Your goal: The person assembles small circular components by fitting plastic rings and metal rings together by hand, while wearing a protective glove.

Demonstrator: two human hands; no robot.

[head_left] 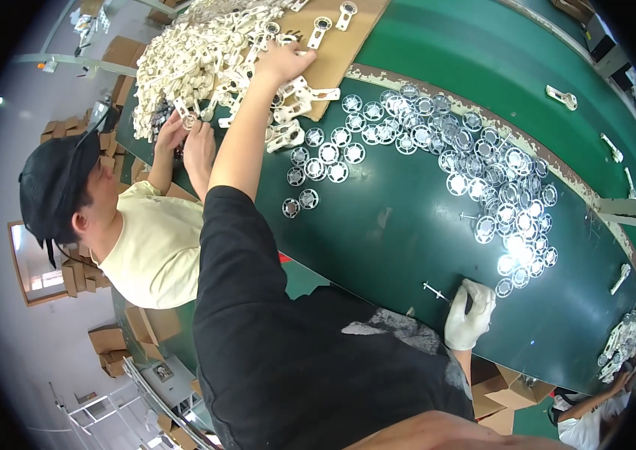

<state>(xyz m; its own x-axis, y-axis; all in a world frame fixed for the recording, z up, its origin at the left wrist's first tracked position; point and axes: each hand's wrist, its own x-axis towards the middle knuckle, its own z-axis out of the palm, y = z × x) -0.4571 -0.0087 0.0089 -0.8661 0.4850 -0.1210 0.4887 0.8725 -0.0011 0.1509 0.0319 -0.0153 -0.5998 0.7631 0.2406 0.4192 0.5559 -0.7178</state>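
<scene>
My bare left hand point(282, 64) reaches out to the far left, over the near side of a heap of cream-white plastic parts point(198, 56) with long handles and ring-shaped heads. Its thumb is stretched away from the fingers, whose tips touch or hover over the parts. My right hand point(471, 315), in a white glove, rests near the table's front edge with curled fingers. A thin metal rod with a crosspiece point(434, 290) juts out beside the glove; whether the fingers grip it is hidden. Several clear round discs with silver spoke patterns point(505, 214) lie beyond this hand.
A co-worker point(157, 251) at the left holds a cream part in both hands. Brown cardboard point(370, 30) lies under the heap. A worn raised rim point(558, 161) divides the green table point(378, 240) from a green belt point(483, 45) carrying a cream part point(561, 97). Another person point(591, 420) is at lower right.
</scene>
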